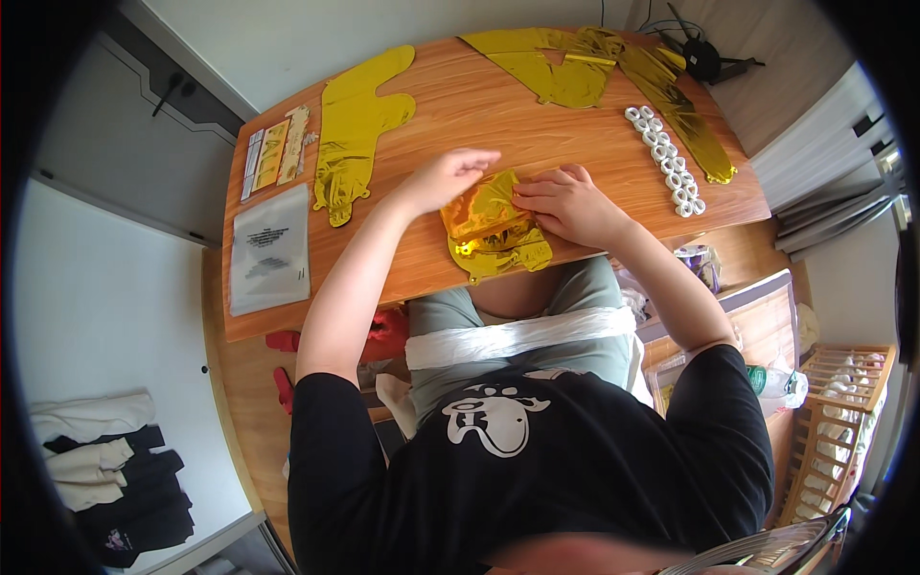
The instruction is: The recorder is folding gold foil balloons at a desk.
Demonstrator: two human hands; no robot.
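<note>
Folding a gold foil balloon (494, 230), lying at the middle of the frame on the near edge of the wooden table (460, 105), its lower end hanging just over that edge. Left hand (446, 177) laid flat on the balloon's upper left corner, fingers stretched out and loose, pressing rather than gripping. Right hand (567, 203) at the balloon's right side, fingertips curled and pinching the foil's edge.

Best done, by the look of it, with the flat hand kept as an anchor while the pinching fingers draw the foil over in one even pass; crease along a straight line, slowly, since foil this thin wrinkles and may tear at a seam. Worth sliding the balloon further onto the table first, so the overhanging end gets support.

Elsewhere on the table: another flat gold balloon (353, 129) at upper left of centre, a few small packets (276, 150) left of it, a clear plastic bag (269, 249) at the left end. More gold foil shapes (585, 67) along the top edge, a double row of small white rings (664, 158) at the right.

Around: white wall at the top, a black stand (704, 57) at upper right, folded clothes (105, 470) at lower left, a wooden rack (839, 422) at lower right.
</note>
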